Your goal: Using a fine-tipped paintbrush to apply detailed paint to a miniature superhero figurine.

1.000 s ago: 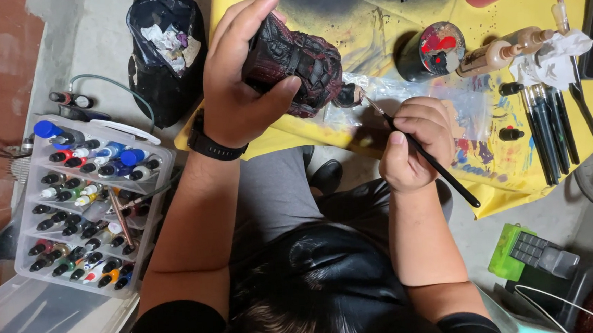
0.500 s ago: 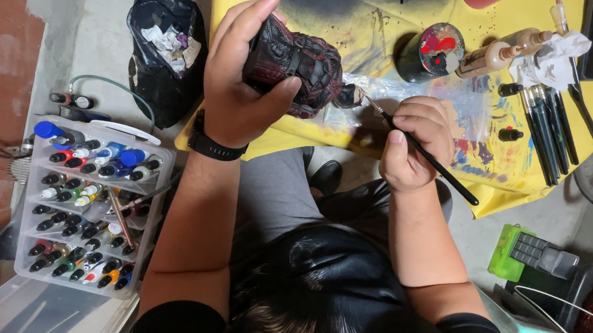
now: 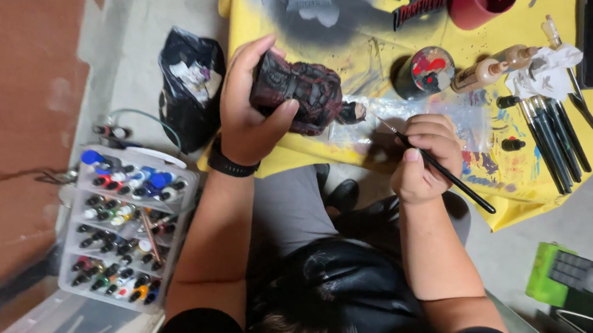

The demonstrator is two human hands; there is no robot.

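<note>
While the left hand [image 3: 249, 114] wraps its grip tight around a dark red figure [image 3: 299, 94], the right hand [image 3: 423, 159] pinches a thin black brush [image 3: 441, 170] just beside it, above the yellow desk [image 3: 371, 45].

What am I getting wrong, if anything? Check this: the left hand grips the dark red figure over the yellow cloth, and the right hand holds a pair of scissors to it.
One thing is wrong. The right hand holds a thin black paintbrush, not scissors, as the head view shows. The rest stands: the left hand grips the dark red figure over the yellow cloth.
</note>
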